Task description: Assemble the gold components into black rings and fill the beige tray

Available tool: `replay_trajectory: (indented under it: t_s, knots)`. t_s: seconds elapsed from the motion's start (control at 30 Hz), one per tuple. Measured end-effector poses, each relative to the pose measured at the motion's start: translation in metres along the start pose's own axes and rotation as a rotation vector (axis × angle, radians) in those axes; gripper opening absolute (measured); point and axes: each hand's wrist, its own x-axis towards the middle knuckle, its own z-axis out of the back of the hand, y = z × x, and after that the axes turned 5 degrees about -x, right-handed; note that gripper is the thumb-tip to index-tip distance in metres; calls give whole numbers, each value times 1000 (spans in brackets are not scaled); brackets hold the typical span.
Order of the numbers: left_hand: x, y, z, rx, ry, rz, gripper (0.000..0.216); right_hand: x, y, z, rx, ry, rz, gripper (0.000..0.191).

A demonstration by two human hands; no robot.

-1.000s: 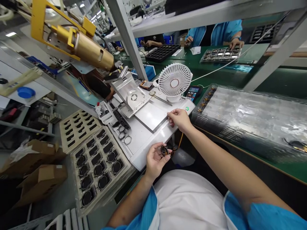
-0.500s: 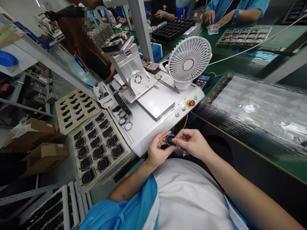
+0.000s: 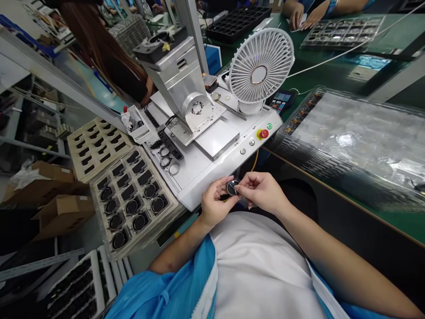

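In front of my lap, my left hand (image 3: 215, 200) is closed around the edge of a round black watch face (image 3: 231, 187) with a shiny metal rim. Its dark surface is turned up, with a thin pale streak across it. My right hand (image 3: 260, 191) is closed in a pinch, thumb and forefinger touching the right side of the face. Anything small between those fingertips is hidden. To the left, a tray (image 3: 133, 237) holds several similar round black pieces in its pockets.
A white machine (image 3: 212, 170) with a red button (image 3: 264, 134) stands ahead, carrying a metal fixture (image 3: 195, 108) and a white fan (image 3: 260, 73). Loose rings (image 3: 174, 169) lie on its left side. Stacked clear trays (image 3: 348, 133) are at right. A co-worker's hands (image 3: 303, 18) work across the table.
My view has tilted slightly, so the bench sits higher in the picture. Both hands stay at the watch face, which has turned a little; the pale streak now shows on it.
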Motion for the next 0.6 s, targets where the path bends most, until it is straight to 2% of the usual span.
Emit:
replay_trajectory:
  t_s: [0.17,0.23,0.3,0.33,0.37,0.4,0.43,0.5,0.57,0.6]
  knots:
    - [-2,2,-2,15,3,31,56,0,-5,1,-118,-84,-2,29]
    - [-5,4,-4,6,32,27,58,-2,-8,3,-61,-45,-25,36]
    - [-8,6,-6,10,112,12,64,-7,-11,12,23,30,-47,43]
    - [-10,8,-6,19,163,-4,68,-12,-13,20,41,24,-40,45]
    - [-10,9,-6,32,209,-22,70,-19,-14,32,35,-41,-13,47]
    - [-10,10,-5,47,247,-34,69,-28,-15,48,1,-169,26,47]
    - [-9,11,-4,60,275,-37,65,-41,-16,68,-58,-356,70,45]
    - [-6,13,-1,80,294,-18,49,-74,-18,115,-247,-835,138,37]
    - [-2,13,-1,108,312,9,32,-115,-22,164,-518,-1296,133,29]
    - [0,12,-1,118,324,8,26,-134,-23,185,-629,-1448,76,28]
